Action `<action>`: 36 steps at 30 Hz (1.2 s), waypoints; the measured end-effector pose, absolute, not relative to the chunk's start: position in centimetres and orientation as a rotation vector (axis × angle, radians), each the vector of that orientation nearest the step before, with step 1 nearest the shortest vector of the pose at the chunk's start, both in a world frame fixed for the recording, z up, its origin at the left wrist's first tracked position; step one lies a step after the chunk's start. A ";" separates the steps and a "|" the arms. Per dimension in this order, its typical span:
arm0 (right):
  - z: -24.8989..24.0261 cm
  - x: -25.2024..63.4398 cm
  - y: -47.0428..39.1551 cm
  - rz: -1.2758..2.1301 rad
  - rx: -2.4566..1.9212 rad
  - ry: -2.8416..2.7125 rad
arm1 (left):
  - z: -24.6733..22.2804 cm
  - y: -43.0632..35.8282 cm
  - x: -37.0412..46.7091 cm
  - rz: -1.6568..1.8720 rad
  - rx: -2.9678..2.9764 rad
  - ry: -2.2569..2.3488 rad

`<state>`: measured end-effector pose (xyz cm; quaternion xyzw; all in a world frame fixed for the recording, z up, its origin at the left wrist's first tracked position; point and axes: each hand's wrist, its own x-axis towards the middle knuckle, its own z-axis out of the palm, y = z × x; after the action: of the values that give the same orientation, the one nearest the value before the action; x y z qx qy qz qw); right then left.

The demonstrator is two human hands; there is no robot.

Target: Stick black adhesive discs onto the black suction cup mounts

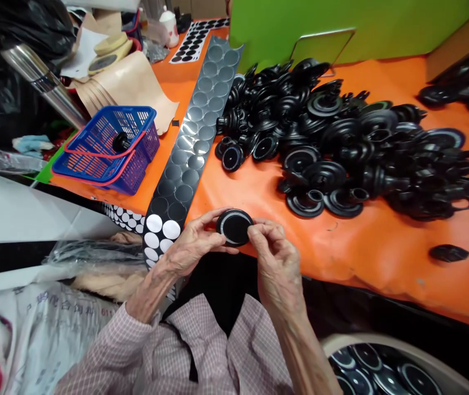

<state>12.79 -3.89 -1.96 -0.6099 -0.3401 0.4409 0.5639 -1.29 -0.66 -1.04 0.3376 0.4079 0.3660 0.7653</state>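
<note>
Close to the table's front edge, my left hand is closed around the side of a black round plastic part. Its flat face points up at me, with a pale grey ring around a dark centre. The thumb and fingertips of my right hand pinch together at the part's right rim. Whether a thin sticker is also between those fingertips, I cannot tell. Left of the part lies a long strip of round black stickers; white circles show at its near end.
A large pile of black plastic parts covers the table's back right. One black piece lies apart at right. The blue basket with red handles stands left. A pale tub of ringed black parts sits below the table's edge.
</note>
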 end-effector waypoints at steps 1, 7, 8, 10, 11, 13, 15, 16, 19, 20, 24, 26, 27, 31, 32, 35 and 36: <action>-2.0 12.8 -3.9 1.038 -1.439 -0.805 | -1.1 -0.7 -1.3 0.794 0.742 0.887; -2.0 12.7 -3.9 1.030 -1.475 -0.848 | -1.0 -0.7 -1.1 0.799 0.718 0.920; -2.1 12.7 -3.9 1.018 -1.485 -0.854 | -1.0 -0.7 -1.1 0.800 0.716 0.923; -2.2 12.6 -4.0 0.988 -1.501 -0.873 | -1.0 -0.7 -1.1 0.801 0.726 0.922; -2.2 12.6 -4.0 0.968 -1.510 -0.887 | -1.1 -0.7 -1.0 0.800 0.732 0.922; -2.3 12.4 -4.0 0.925 -1.528 -0.922 | -1.2 -0.7 -1.0 0.802 0.737 0.931; -2.5 12.2 -4.1 0.871 -1.542 -0.956 | -1.3 -0.7 -1.0 0.808 0.732 0.950; -2.5 12.1 -4.1 0.839 -1.546 -0.971 | -1.4 -0.7 -0.9 0.812 0.729 0.959; -2.8 11.8 -4.1 0.747 -1.556 -1.009 | -1.4 -0.8 -0.9 0.827 0.736 0.963; -2.8 11.6 -4.1 0.721 -1.563 -1.027 | -1.3 -0.8 -0.9 0.834 0.740 0.963; -3.1 11.2 -4.1 0.660 -1.584 -1.121 | -1.0 -0.9 -0.8 0.865 0.730 1.000; -3.3 11.0 -4.0 0.658 -1.583 -1.127 | -1.0 -1.0 -0.9 0.886 0.717 1.022; -3.3 11.0 -4.0 0.679 -1.571 -1.091 | -0.9 -1.0 -1.0 0.898 0.713 1.031; -2.4 11.2 -3.3 1.059 -1.435 -0.902 | -0.6 -1.4 -2.1 0.952 0.717 1.030; -1.9 11.2 -2.8 1.189 -1.394 -0.909 | -0.4 -1.2 -2.7 0.964 0.722 1.023; -0.3 9.8 0.2 1.415 -1.252 -1.016 | 1.1 0.6 -5.0 1.040 0.788 1.039; 0.3 8.7 1.8 1.440 -1.180 -1.039 | 2.0 1.8 -6.1 1.091 0.833 1.065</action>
<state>8.69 1.78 0.32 -0.4844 -0.4265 0.5912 0.4837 -6.09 1.75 2.00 0.3659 0.4680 0.4793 0.6460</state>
